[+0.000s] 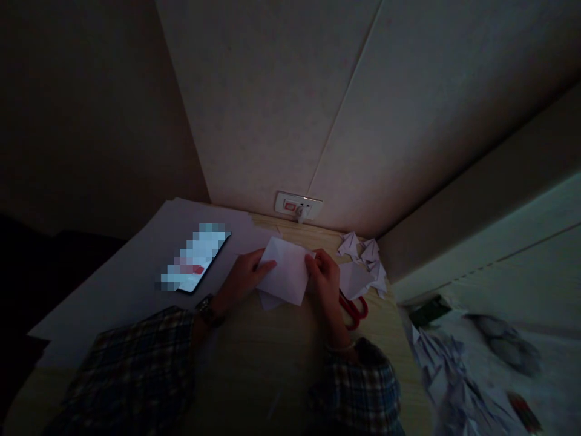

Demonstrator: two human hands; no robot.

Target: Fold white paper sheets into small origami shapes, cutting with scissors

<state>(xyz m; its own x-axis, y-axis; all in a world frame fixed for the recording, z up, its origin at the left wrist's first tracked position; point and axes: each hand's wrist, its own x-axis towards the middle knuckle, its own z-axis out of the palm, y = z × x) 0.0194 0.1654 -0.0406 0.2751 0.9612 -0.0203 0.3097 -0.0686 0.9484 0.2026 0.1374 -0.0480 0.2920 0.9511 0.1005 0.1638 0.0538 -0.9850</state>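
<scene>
The left hand (244, 274) and right hand (327, 281) pinch a thin, squarish white paper sheet (285, 272) above the pale wooden table (258, 351), seemingly little folded, while pointed, folded white paper shapes (349, 244) lie nearby.

**Seriously dim corner**

Looking at a pale, faintly speckled wall (272, 109) with a thin seam (345, 97) slanting down toward an outlet plate (298, 206). Way darker on the left wall (91, 121). Got a light wood-grain tabletop (254, 363) right below the outlet. Over to the right, got a whitish panel (481, 239) running diagonally. Nearly black at lower left.
</scene>
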